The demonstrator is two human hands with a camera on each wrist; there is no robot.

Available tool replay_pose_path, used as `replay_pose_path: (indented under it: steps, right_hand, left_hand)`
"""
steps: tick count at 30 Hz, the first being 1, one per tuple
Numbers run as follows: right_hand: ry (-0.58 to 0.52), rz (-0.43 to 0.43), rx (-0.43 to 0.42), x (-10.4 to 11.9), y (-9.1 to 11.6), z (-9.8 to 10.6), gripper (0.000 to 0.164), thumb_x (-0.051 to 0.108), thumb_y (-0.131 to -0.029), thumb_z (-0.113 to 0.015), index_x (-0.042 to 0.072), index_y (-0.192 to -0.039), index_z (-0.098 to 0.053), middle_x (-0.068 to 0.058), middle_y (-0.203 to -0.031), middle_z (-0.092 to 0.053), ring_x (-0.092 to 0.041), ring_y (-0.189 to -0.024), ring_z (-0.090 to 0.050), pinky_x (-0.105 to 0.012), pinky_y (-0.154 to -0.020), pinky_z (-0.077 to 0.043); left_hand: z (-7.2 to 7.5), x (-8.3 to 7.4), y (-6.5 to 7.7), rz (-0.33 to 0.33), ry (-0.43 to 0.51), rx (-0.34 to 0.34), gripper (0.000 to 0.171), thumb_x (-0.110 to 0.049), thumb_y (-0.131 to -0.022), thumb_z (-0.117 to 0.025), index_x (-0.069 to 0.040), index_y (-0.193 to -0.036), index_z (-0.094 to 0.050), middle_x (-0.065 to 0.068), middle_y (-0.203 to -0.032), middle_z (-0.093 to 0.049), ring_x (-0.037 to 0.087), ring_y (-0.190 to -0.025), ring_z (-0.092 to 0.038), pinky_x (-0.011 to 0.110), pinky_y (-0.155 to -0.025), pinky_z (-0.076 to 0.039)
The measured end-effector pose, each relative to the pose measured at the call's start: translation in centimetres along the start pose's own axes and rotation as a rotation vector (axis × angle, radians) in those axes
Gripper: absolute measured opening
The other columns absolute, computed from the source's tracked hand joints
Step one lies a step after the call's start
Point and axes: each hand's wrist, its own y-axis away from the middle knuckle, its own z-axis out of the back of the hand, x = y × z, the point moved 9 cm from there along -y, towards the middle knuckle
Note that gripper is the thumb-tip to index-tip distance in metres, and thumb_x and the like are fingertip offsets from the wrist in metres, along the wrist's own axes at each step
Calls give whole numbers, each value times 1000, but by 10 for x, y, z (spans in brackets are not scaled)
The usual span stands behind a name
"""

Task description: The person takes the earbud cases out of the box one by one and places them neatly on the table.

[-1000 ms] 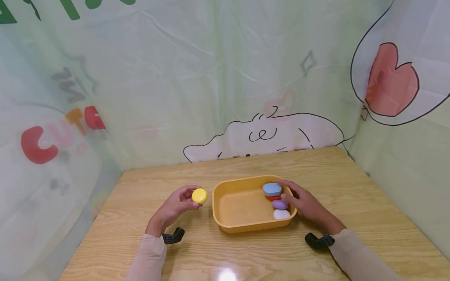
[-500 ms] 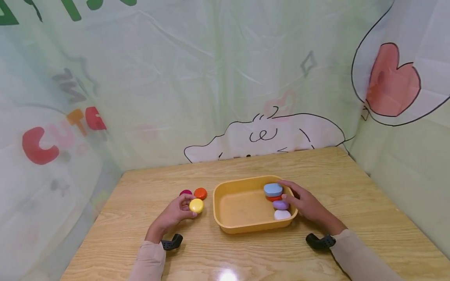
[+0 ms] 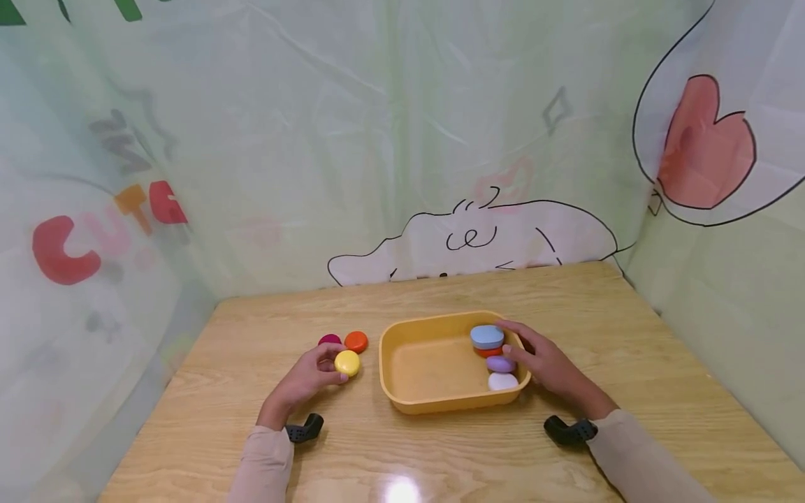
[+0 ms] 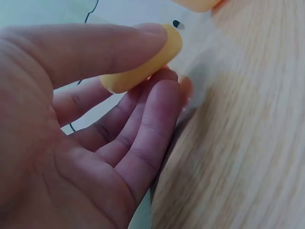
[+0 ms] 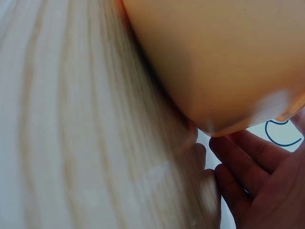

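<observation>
My left hand [image 3: 307,375] pinches a smooth yellow disc [image 3: 347,363] between thumb and fingers, left of the orange-yellow tray [image 3: 434,405]. In the left wrist view the yellow disc [image 4: 143,67] is seen edge-on under the thumb. Just behind this hand lie an orange disc [image 3: 356,341] and a partly covered magenta disc [image 3: 330,339]. My right hand [image 3: 547,360] grips the tray's right end, thumb over the rim and fingers along the outside. Beside that thumb, inside the tray, a blue disc [image 3: 487,336] rests over a red one [image 3: 489,352], near a purple disc [image 3: 501,364] and a white disc [image 3: 503,381].
A wooden table [image 3: 402,447] carries everything. Behind it and at both sides hangs a pale printed sheet [image 3: 302,154] with cartoon drawings. Each wrist wears a black device [image 3: 305,428].
My left hand has drawn the yellow disc left and toward me, away from the tray, uncovering the orange and magenta discs. The right hand has stayed on the tray.
</observation>
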Motion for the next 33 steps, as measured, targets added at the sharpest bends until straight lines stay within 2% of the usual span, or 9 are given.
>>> replay_pose_path:
  steps: [7,12,18,26,33]
  right_hand:
    - [4,4,-2,2,0,1,51,25,-105,-55,11,-152,-41,-20,-157,-34,-45,-144,-27,-64,-111,-25]
    - [3,11,1,1,-1,1,51,26,-105,-54,11,-152,-41,-19,-157,-34,-45,-145,-27,-64,-112,-24]
    - [7,18,7,3,0,1,51,26,-105,-53,10,-152,-41,-19,-157,-34,-45,-144,-27,-64,-111,-23]
    - [9,15,4,6,1,-1,51,24,-105,-53,10,-152,-40,-19,-157,-34,-45,-145,-26,-65,-112,-23]
    - [24,24,0,6,2,0,51,22,-105,-53,10,-152,-40,-20,-157,-34,-46,-144,-28,-65,-111,-24]
  left_hand:
    - [-3,-6,-1,-6,-121,-2,46,-12,-90,-76,-7,-133,-58,9,-107,-61,25,-96,-56,30,-81,-50]
    - [-5,-8,-2,5,-151,-34,47,-9,-88,-77,-5,-132,-59,9,-102,-61,24,-93,-56,31,-77,-50]
    - [-5,-6,-3,11,-143,-67,49,-8,-85,-80,-4,-130,-60,9,-100,-61,23,-90,-56,33,-75,-51]
    - [-3,-1,-2,47,-127,-89,50,-14,-84,-82,-5,-127,-57,10,-105,-60,25,-94,-58,34,-79,-55]
    - [-3,-2,-3,22,-113,-99,43,-9,-85,-80,-2,-123,-62,12,-104,-58,24,-90,-58,32,-74,-56]
